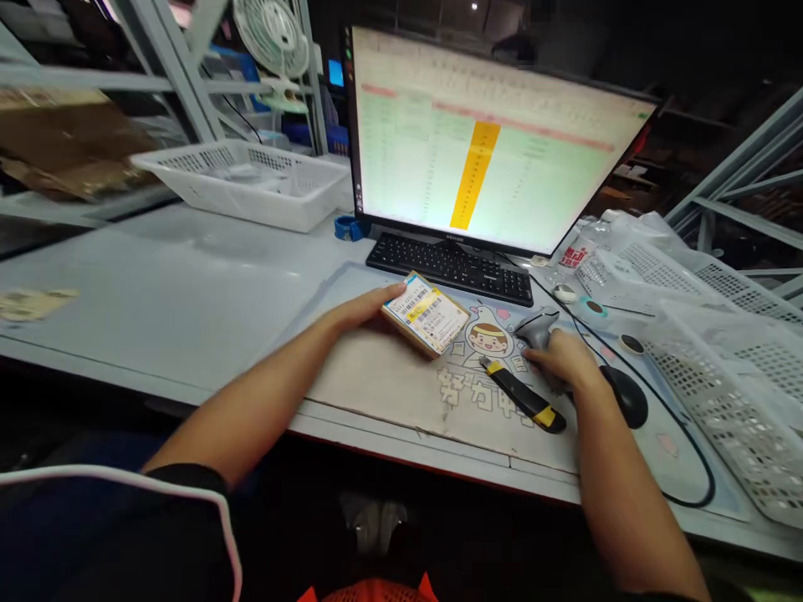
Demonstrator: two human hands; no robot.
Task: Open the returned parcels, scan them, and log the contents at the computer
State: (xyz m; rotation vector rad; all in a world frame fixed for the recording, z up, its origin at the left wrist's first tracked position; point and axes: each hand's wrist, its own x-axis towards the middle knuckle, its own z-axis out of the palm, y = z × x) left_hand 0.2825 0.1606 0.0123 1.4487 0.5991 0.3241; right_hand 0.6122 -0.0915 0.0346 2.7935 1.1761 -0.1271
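Observation:
My left hand (376,299) grips the far left edge of a small cardboard box (425,316), tilted so its label with barcodes and a yellow stripe faces up. On the right, my right hand (570,359) is wrapped round the handle of a grey barcode scanner (536,326), its head pointing left toward the box. Between the hands, a black and yellow utility knife (524,395) lies on the printed desk mat (376,385). A black computer mouse (627,395) rests just right of my right wrist.
A monitor (502,150) stands behind a black keyboard (452,266). At the back left is a white plastic basket (251,188), with a roll of blue tape (350,227) beside it. More white baskets (721,401) line the right side. The scanner's black cable (683,418) loops across the mat.

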